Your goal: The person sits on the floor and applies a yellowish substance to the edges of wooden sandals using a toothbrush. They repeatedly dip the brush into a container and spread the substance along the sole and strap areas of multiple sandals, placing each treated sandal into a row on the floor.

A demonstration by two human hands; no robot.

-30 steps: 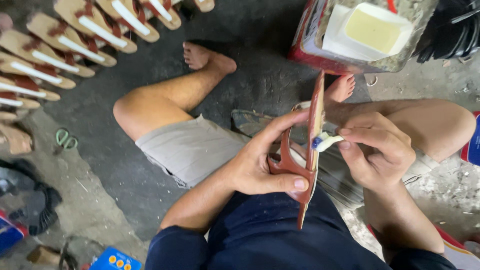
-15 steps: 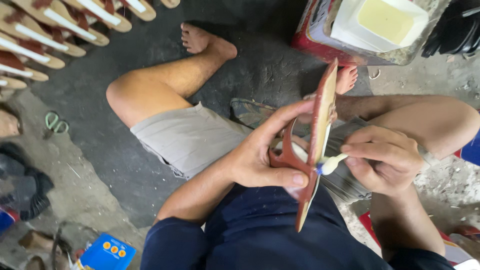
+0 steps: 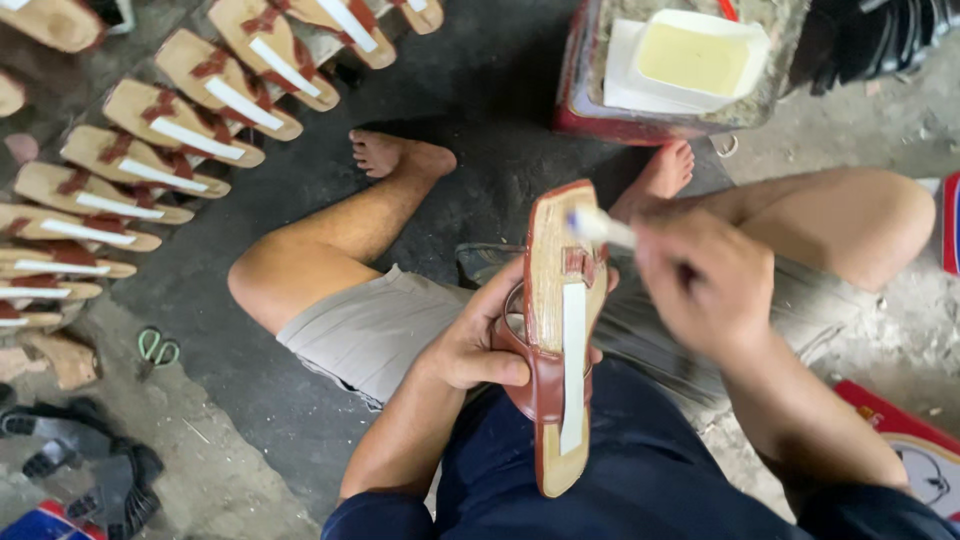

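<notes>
Our left hand (image 3: 470, 345) grips one sandal sole (image 3: 555, 330), its white strip laid; our right hand (image 3: 700, 275) pinches a brush (image 3: 600, 228). Many finished soles (image 3: 150, 150) lie at ten o'clock.

Soft even daylight, weak shadows; right hand (image 3: 705, 290) motion-blurred, rest sharp.

Rough grey concrete floor (image 3: 250, 440), darker patch (image 3: 500, 110) in flat daylight
</notes>
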